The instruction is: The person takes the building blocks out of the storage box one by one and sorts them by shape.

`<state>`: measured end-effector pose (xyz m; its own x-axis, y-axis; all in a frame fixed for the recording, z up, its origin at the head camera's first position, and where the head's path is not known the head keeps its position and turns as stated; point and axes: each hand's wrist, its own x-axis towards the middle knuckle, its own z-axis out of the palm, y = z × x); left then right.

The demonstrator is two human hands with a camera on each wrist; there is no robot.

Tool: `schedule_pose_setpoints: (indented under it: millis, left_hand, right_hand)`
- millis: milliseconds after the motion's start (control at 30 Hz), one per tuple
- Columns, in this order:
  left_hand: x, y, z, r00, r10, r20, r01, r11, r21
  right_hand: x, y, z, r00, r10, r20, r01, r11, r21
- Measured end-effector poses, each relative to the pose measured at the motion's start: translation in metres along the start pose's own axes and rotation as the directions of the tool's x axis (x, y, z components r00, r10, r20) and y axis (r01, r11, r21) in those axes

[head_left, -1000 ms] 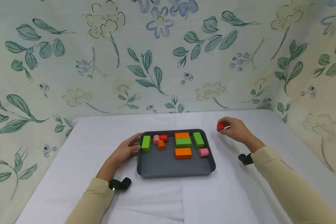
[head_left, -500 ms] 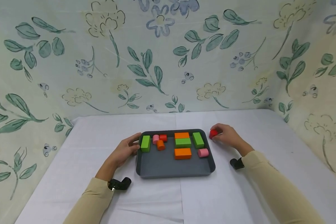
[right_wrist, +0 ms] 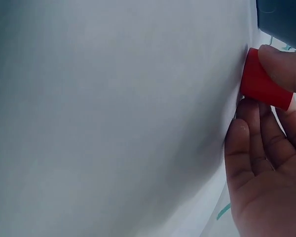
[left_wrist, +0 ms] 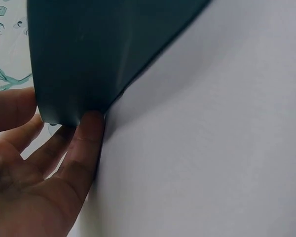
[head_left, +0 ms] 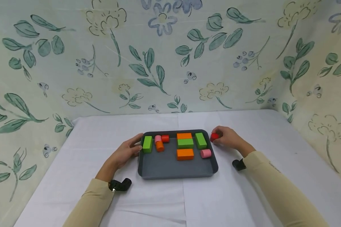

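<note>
My right hand pinches a red cylinder block between thumb and fingers, just outside the right wall of a dark grey tray. In the right wrist view the red cylinder stands against the white cloth, and the curled fingertips touch the cloth. My left hand rests against the tray's left side near its back corner. Its fingertips touch the outer wall in the left wrist view, without curling round it. Inside the tray lie green blocks, orange blocks, a pink cylinder and an orange cylinder.
Also in the tray, near its back wall, are another red cylinder and a second pink cylinder. White cloth covers the table, and a floral curtain hangs behind it.
My right hand has moved left and down with the red cylinder, from above the cloth to beside the tray. The orange cylinder in the tray has rolled slightly left. The left hand stays put.
</note>
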<state>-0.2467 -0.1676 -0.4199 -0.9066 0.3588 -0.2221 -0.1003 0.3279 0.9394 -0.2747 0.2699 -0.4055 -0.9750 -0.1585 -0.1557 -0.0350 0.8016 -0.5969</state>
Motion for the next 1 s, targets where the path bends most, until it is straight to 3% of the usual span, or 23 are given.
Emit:
schedule_pose_setpoints:
  millis: [300,500,733,867,1000]
  left_hand:
    - [0.003,0.0,0.001,1.0,0.008,-0.009,-0.009,0.999,-0.033]
    - [0.002,-0.001,0.003,1.0,-0.007,-0.011,0.007,0.999,-0.047]
    - [-0.001,-0.001,0.001,1.0,0.0,-0.016,-0.001,0.998,-0.058]
    - [-0.001,-0.001,0.002,1.0,-0.007,-0.018,0.006,0.998,-0.061]
    - [-0.001,-0.001,0.002,1.0,-0.013,-0.023,0.011,0.998,-0.065]
  right_hand:
    - [-0.002,-0.001,-0.004,0.999,0.007,0.038,-0.007,1.0,-0.001]
    - [-0.008,-0.012,-0.027,0.994,0.015,0.112,-0.012,1.0,-0.028]
    - [-0.01,-0.054,-0.047,0.99,-0.136,0.025,0.138,0.979,-0.152]
    - [-0.01,-0.084,-0.039,0.976,-0.217,0.009,0.214,0.957,-0.195]
    - [-0.012,-0.12,-0.024,0.951,-0.302,0.061,0.308,0.924,-0.227]
